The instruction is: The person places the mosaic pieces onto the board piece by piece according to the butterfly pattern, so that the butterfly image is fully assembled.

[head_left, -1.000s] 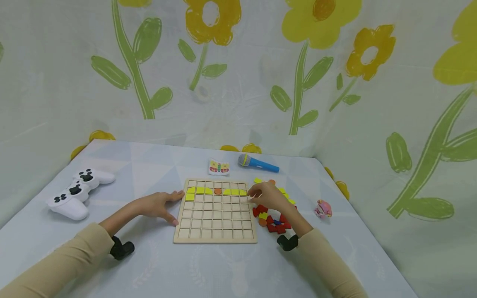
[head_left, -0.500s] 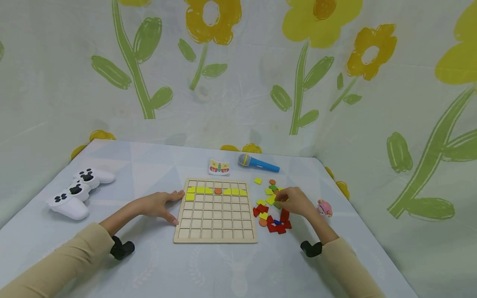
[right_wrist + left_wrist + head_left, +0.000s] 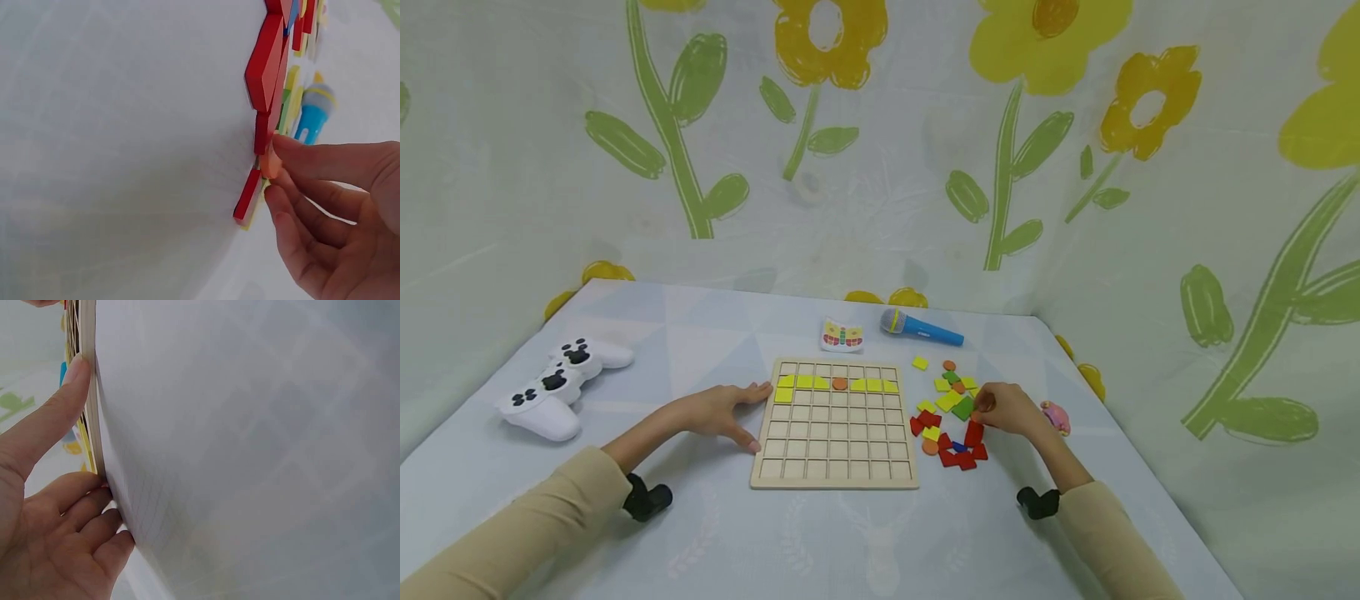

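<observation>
A wooden grid board [image 3: 837, 446] lies on the table, with yellow pieces [image 3: 804, 382] and one orange disc [image 3: 840, 383] along an upper row. At its left side my left hand [image 3: 718, 412] rests with thumb and fingers spread; in the left wrist view the thumb [image 3: 59, 403] touches the board's edge [image 3: 89, 337]. My right hand [image 3: 1011, 408] is at the right side of the loose coloured pieces. In the right wrist view its thumb and fingers pinch an orange round piece [image 3: 270, 164], close to red pieces [image 3: 265, 62]. The folded fingers partly hide neighbouring pieces.
Behind the board lie a patterned card [image 3: 842, 337] and a blue toy microphone [image 3: 925, 329]. White game controllers [image 3: 561, 387] sit at the left. A small pink toy [image 3: 1056, 417] is just beyond the right hand, partly covered.
My right hand has left the board's upper right edge and moved right to the loose pieces, then slightly further right and down, its fingers now on an orange piece. My left hand stays put.
</observation>
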The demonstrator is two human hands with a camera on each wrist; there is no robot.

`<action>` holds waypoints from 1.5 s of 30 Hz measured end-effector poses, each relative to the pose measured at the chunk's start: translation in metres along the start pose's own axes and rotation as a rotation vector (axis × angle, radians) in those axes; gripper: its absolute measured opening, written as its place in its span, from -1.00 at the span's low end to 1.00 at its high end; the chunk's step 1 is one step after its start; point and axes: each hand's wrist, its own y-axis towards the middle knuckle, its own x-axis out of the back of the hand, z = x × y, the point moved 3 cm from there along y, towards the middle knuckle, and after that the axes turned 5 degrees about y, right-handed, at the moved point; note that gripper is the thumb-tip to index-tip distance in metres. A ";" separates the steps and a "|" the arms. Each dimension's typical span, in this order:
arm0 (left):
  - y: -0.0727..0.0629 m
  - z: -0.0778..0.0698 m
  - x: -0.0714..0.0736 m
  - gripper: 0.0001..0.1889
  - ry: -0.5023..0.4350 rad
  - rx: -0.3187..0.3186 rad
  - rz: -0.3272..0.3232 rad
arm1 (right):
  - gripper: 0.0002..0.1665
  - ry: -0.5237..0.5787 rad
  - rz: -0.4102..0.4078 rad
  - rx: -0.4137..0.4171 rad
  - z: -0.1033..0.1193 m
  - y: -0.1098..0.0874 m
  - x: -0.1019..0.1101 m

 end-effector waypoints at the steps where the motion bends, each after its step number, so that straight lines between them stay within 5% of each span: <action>1: 0.000 0.000 0.000 0.13 0.001 0.001 0.001 | -0.77 0.000 0.000 -0.006 -0.001 0.000 0.000; 8: 0.000 -0.002 0.001 0.12 0.007 -0.004 0.005 | -0.88 0.040 -0.003 0.023 0.004 0.001 0.003; 16: 0.000 -0.001 0.001 0.12 0.009 0.006 0.007 | -0.90 0.093 -0.007 0.173 0.040 0.007 0.000; 29: 0.001 0.000 -0.001 0.12 0.008 0.000 0.001 | -0.90 0.185 0.030 0.365 0.123 0.037 -0.041; 41: 0.000 0.001 0.000 0.10 0.007 -0.031 -0.009 | -0.95 0.156 0.103 0.507 0.185 0.068 -0.087; 45: -0.001 0.001 0.001 0.10 -0.002 -0.037 -0.006 | -0.95 0.148 0.122 0.498 0.199 0.077 -0.097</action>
